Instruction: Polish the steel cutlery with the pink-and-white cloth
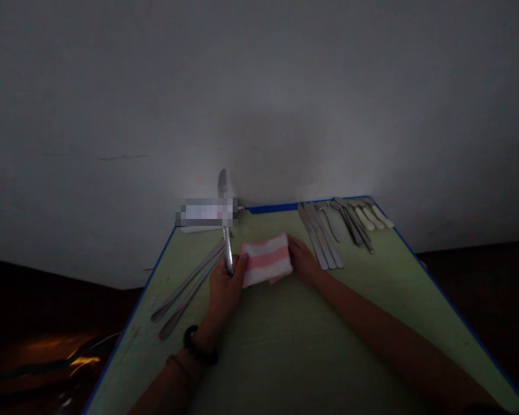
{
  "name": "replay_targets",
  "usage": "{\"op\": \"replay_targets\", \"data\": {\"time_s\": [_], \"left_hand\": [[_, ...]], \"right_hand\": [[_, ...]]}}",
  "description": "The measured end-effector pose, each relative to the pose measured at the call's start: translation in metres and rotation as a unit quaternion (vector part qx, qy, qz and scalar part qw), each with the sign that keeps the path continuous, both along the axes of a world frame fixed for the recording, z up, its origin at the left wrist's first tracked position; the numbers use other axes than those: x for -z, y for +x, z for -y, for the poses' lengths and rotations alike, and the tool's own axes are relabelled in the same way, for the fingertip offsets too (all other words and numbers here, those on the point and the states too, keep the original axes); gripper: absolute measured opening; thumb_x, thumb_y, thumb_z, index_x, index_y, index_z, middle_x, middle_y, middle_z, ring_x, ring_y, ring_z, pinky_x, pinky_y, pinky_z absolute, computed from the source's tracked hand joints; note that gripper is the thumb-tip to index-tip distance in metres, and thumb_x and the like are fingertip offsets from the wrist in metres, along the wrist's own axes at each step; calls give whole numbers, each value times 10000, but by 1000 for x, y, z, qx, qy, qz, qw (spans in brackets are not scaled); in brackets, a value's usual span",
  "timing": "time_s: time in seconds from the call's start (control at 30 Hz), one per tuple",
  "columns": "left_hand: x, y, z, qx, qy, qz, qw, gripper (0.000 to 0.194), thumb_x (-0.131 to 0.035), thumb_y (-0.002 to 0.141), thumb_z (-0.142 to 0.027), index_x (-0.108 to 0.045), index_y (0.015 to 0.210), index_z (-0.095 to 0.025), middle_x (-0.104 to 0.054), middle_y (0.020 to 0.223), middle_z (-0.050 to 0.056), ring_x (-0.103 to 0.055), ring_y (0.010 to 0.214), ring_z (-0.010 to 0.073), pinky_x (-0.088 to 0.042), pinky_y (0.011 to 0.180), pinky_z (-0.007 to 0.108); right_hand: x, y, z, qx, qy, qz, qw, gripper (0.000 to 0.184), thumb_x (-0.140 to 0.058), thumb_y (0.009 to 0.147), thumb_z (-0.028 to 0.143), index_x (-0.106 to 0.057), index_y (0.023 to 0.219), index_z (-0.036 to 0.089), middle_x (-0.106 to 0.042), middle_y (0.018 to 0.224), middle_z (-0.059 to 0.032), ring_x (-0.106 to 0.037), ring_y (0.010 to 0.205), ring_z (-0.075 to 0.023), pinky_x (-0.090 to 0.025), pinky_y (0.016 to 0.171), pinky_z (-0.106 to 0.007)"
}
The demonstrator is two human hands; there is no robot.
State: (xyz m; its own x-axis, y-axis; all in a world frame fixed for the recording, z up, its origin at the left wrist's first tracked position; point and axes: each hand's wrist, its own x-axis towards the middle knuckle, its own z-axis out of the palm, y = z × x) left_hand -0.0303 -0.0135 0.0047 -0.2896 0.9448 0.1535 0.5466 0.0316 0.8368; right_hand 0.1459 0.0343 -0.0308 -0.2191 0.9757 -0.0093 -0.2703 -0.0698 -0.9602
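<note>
My left hand (pixel 225 288) is closed around the handle end of a table knife (pixel 228 248), whose blade points up and away from me. Its thumb also rests at the left edge of a folded pink-and-white striped cloth (pixel 267 259). At the cloth's right edge, my right hand (pixel 305 262) is closed on it, with the fingertips partly hidden behind the fabric. The cloth is held up over the table between both hands. Two long-handled pieces of cutlery (pixel 185 288) lie slantwise to the left of my left hand, their far ends hidden behind it.
Several table knives (pixel 322 239) lie side by side on the right of the green table (pixel 285 357). Farther right are a fork (pixel 328 219), dark-handled cutlery (pixel 350 222) and white-handled pieces (pixel 372 213). A blurred-out box (pixel 203 213) sits at the back left, near the wall (pixel 259 86).
</note>
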Motion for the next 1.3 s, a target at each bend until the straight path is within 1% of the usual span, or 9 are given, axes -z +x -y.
{"op": "replay_targets", "data": {"time_s": [0.17, 0.3, 0.37, 0.6, 0.67, 0.8, 0.97, 1.13, 1.3], "left_hand": [[0, 0, -1, -8, 3, 35, 999, 309, -553, 793, -440, -452, 632, -197, -394, 537, -59, -375, 493, 105, -316, 442, 203], [1, -1, -2, -14, 7, 65, 998, 338, -560, 778, -488, -465, 643, -194, -426, 545, -57, -403, 487, 104, -339, 433, 202], [3, -2, -3, -8, 11, 84, 996, 348, -557, 773, -507, -483, 652, -189, -457, 556, -49, -433, 487, 107, -355, 431, 203], [7, -1, -3, 52, -25, 222, 973, 345, -536, 798, -511, -564, 887, -179, -632, 708, 5, -597, 523, 138, -479, 476, 234], [4, 1, -3, 52, -19, 210, 976, 319, -588, 775, -480, -563, 862, -174, -640, 745, 9, -609, 543, 132, -503, 505, 240], [-3, 3, -2, 31, -7, 156, 987, 228, -636, 733, -365, -513, 705, -175, -571, 612, -34, -548, 498, 102, -452, 469, 194], [2, 0, -4, 17, 2, 164, 986, 277, -629, 727, -346, -396, 678, -204, -542, 644, -44, -564, 553, 109, -465, 504, 199], [12, -3, -5, 13, 6, 178, 984, 292, -603, 749, -386, -366, 711, -221, -524, 666, -55, -544, 530, 103, -459, 486, 203], [14, -6, -5, 11, 5, 161, 987, 262, -587, 766, -403, -414, 715, -213, -473, 605, -67, -497, 497, 96, -416, 457, 190]], "right_hand": [[-8, 2, 3, 9, 41, 20, 999, 362, -463, 803, 211, -517, 1157, 265, -604, 946, -21, -554, 794, -161, -444, 687, -279], [-8, 4, 4, -14, 99, 76, 992, 222, -508, 777, 184, -623, 961, 228, -554, 1155, -51, -536, 985, -180, -448, 795, -291], [-8, 4, 4, -23, 107, 74, 991, 164, -572, 762, 225, -623, 918, 213, -535, 1185, -60, -538, 976, -177, -453, 786, -285], [-13, 1, 4, -31, 69, 74, 994, 271, -604, 777, 406, -549, 917, 181, -590, 811, -16, -540, 719, -132, -440, 674, -261], [-13, 0, 4, -46, 63, 55, 995, 296, -610, 773, 411, -531, 947, 185, -601, 801, -14, -557, 701, -137, -435, 649, -263], [-11, 1, 5, -63, 30, 26, 997, 288, -587, 787, 361, -517, 1023, 211, -623, 749, 3, -571, 649, -139, -425, 603, -256], [-5, -2, 0, -19, -45, -59, 997, 206, -575, 750, 278, -549, 950, 231, -643, 762, 13, -585, 662, -147, -440, 615, -261], [-5, -5, -2, 13, -104, -165, 981, 287, -600, 739, 317, -561, 1008, 224, -678, 869, -15, -629, 768, -185, -491, 686, -309], [-1, -6, -1, 54, -66, -78, 993, 315, -559, 794, 435, -583, 976, 180, -668, 973, -66, -624, 894, -202, -487, 849, -368]]}}
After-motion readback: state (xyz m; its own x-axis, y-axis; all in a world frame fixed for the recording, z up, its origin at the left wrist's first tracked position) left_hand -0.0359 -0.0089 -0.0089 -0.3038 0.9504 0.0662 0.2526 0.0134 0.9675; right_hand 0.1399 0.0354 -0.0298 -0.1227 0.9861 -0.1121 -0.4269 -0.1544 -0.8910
